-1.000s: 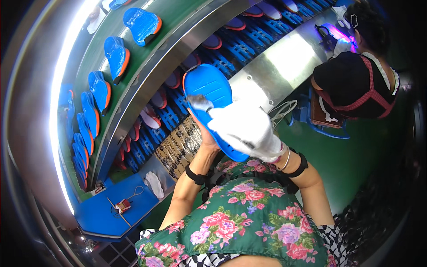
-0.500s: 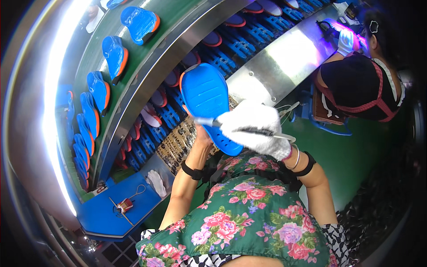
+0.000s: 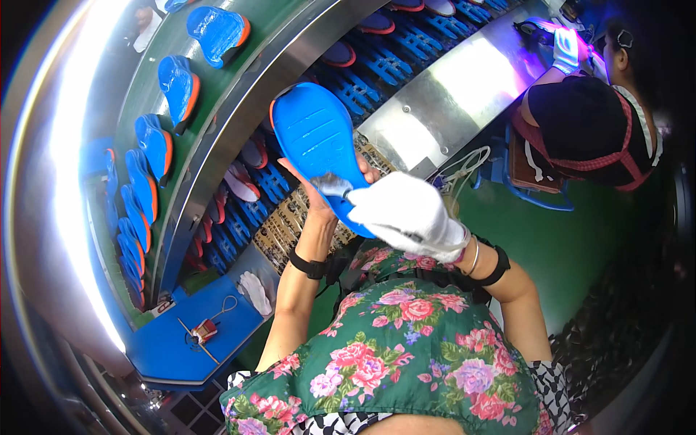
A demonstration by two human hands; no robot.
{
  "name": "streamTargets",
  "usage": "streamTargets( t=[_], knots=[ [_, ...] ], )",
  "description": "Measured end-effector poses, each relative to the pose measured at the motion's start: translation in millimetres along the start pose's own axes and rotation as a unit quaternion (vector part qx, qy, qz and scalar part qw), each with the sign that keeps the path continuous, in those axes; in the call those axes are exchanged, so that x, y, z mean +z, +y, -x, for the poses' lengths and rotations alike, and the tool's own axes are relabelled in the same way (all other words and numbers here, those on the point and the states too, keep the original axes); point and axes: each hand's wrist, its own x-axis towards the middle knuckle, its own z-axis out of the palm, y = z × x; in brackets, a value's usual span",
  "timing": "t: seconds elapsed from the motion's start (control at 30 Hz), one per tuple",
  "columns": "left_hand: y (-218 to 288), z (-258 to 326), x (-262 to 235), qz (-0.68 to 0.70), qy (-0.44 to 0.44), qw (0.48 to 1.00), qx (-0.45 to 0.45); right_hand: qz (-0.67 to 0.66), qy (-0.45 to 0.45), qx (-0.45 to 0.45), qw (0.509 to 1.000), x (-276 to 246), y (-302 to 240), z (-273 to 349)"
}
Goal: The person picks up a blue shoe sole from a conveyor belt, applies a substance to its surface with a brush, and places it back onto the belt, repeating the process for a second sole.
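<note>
We can't see most of the left hand (image 3: 319,190): it sits behind the blue shoe sole (image 3: 322,148), only fingertips showing at the sole's edges, so it grips the sole from behind. The right hand (image 3: 406,214), in a white glove, closes over the sole's lower end; what it pinches there is a small greyish patch we can't make out. One sole in hand, held up in front of the chest, over the rack edge. It's bright blue, ribbed face toward us, thin orange rim. On the green conveyor (image 3: 239,65) we count about eight more blue soles (image 3: 177,83); the far left ones blur into glare. A co-worker (image 3: 587,123) is cut off at the top right. One spare white glove (image 3: 255,291) lies on the blue table (image 3: 167,348).
</note>
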Motion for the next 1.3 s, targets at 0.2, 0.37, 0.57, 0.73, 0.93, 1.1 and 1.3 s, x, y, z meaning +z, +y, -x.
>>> streamTargets(
  t=[0.2, 0.37, 0.57, 0.73, 0.93, 1.1, 1.3],
  knots=[
    [0.9, -2.3, -27.7, 0.017, -0.05, 0.998, 0.021, -0.086, 0.031, 0.099, 0.991, -7.8, 0.9, 8.4],
    [4.7, -9.2, -30.5, 0.037, -0.067, 0.997, 0.014, -0.01, 0.021, 0.0, 1.0, 8.9, -7.1, 22.5],
    [-1.2, -12.0, -13.0, 0.1, -0.073, 0.988, 0.09, -0.093, 0.056, 0.088, 0.99, -3.4, -4.6, 24.9],
    [0.3, -16.1, -14.4, 0.061, -0.073, 0.992, 0.083, -0.096, -0.013, 0.077, 0.992, -6.3, -13.8, 30.9],
    [13.7, -20.2, -16.5, -0.01, -0.096, 0.995, 0.017, -0.036, 0.012, 0.048, 0.998, -11.1, -7.8, 38.9],
    [18.6, -17.6, -15.0, -0.04, -0.087, 0.992, -0.078, -0.162, -0.058, 0.058, 0.983, -13.5, -12.4, 47.1],
    [23.6, -24.5, -31.8, -0.057, -0.136, 0.964, -0.222, 0.023, -0.099, -0.046, 0.994, -12.0, -12.1, 55.2]
  ],
)
